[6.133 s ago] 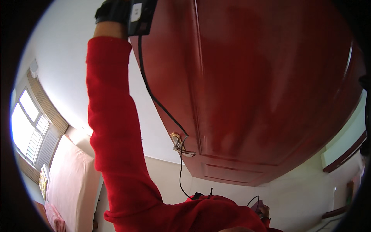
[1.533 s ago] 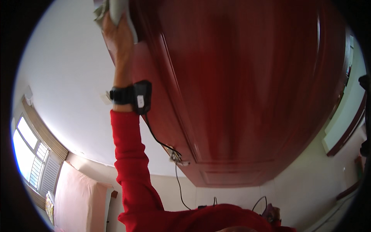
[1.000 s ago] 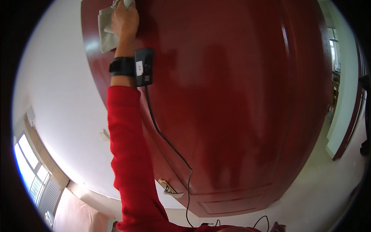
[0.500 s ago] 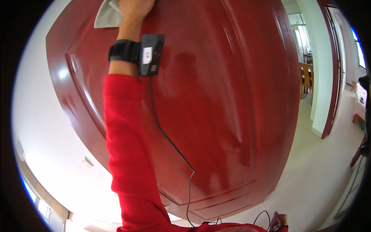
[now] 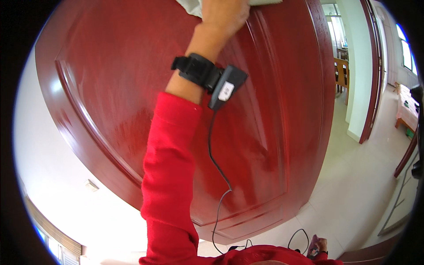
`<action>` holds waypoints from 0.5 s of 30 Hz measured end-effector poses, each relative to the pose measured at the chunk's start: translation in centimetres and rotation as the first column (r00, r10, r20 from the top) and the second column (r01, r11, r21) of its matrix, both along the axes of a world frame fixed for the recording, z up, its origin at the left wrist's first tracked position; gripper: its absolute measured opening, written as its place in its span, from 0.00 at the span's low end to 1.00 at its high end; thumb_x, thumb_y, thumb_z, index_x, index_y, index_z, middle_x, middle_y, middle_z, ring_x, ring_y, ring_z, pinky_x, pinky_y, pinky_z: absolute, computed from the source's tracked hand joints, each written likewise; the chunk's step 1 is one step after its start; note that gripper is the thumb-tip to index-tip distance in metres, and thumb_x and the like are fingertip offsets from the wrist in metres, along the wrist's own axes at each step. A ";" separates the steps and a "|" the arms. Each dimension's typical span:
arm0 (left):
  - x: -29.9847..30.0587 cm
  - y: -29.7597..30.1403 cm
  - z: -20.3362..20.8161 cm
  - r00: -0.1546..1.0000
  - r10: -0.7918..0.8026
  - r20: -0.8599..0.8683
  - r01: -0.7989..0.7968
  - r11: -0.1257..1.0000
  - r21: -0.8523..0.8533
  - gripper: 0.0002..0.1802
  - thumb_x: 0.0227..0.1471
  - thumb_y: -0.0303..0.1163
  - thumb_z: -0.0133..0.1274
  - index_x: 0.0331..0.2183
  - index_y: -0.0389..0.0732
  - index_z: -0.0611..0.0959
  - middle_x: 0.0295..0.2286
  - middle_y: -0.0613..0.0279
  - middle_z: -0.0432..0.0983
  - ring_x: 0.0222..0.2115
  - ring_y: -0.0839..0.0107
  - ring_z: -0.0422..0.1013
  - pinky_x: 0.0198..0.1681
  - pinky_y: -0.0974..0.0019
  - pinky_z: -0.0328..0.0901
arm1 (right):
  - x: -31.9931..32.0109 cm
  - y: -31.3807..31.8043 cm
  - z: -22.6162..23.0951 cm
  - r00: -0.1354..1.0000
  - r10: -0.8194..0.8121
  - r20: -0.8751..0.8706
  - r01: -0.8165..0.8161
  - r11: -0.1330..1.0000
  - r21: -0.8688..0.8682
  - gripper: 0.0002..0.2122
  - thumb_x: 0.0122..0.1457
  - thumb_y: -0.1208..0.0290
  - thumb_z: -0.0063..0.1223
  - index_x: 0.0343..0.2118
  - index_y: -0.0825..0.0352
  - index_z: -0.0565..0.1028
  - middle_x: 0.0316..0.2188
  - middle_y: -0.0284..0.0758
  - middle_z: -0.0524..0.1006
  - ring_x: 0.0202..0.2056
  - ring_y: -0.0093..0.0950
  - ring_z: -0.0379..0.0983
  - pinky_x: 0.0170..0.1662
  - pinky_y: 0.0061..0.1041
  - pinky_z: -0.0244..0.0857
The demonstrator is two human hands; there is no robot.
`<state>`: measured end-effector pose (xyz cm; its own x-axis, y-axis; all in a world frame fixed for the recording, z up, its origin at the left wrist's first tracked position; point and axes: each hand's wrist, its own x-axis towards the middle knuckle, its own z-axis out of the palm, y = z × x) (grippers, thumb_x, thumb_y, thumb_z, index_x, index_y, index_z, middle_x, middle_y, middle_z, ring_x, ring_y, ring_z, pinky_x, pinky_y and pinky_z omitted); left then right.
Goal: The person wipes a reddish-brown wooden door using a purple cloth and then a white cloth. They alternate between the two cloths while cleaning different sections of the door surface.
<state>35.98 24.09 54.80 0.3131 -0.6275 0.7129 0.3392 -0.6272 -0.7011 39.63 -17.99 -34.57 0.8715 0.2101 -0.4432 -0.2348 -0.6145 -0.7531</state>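
Observation:
My left hand is raised at the top of the view, closed over a pale grey cloth. The cloth lies against a glossy dark red panelled door and shows on both sides of the hand; the fingertips are partly hidden. On the left wrist sits a black strap with a dark box-shaped device, from which a thin black cable hangs. At the bottom right, my right hand is small and low beside my body. Its fingers cannot be made out.
A white wall with a light switch stands to the left. On the right, a pale tiled floor leads past a doorway frame. Farther off are a wooden chair and a bed or low table with a pink cover.
My left hand has moved to the right across the upper door with the cloth, and the forearm now tilts rightward. The view has shifted slightly. My right hand stays low.

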 end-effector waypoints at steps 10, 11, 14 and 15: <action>-0.4 -0.9 -17.6 0.974 0.013 -0.226 -0.065 0.973 -0.222 0.22 0.40 0.28 0.53 0.42 0.48 0.79 0.40 0.62 0.72 0.47 0.63 0.64 0.51 0.59 0.57 | 1.6 2.2 0.8 0.998 0.022 0.057 -0.029 0.991 0.128 0.14 0.41 0.82 0.57 0.35 0.69 0.80 0.23 0.32 0.79 0.26 0.22 0.73 0.31 0.25 0.68; -0.8 -1.1 -19.5 0.965 0.014 -0.263 -0.081 0.965 -0.249 0.23 0.40 0.28 0.53 0.44 0.47 0.78 0.40 0.62 0.72 0.48 0.63 0.64 0.52 0.61 0.56 | 1.7 2.5 0.2 0.995 0.064 0.073 -0.071 0.993 0.093 0.15 0.41 0.81 0.57 0.35 0.68 0.80 0.23 0.33 0.79 0.26 0.22 0.74 0.31 0.25 0.68; -2.3 -1.5 -24.0 0.920 0.054 -0.387 -0.154 0.960 -0.233 0.21 0.43 0.30 0.51 0.44 0.44 0.77 0.41 0.63 0.72 0.48 0.65 0.64 0.53 0.64 0.56 | 2.1 3.1 -1.7 0.989 0.052 0.135 -0.063 0.995 0.074 0.16 0.41 0.79 0.57 0.37 0.64 0.80 0.24 0.34 0.80 0.26 0.23 0.75 0.31 0.27 0.70; -2.9 -1.6 -25.1 0.873 0.072 -0.483 -0.215 0.945 -0.247 0.21 0.45 0.31 0.50 0.45 0.43 0.77 0.42 0.63 0.72 0.48 0.66 0.64 0.53 0.65 0.55 | 2.6 3.0 -1.8 0.970 0.175 0.171 -0.173 0.985 -0.024 0.14 0.41 0.78 0.58 0.36 0.65 0.80 0.24 0.35 0.80 0.25 0.24 0.75 0.29 0.28 0.70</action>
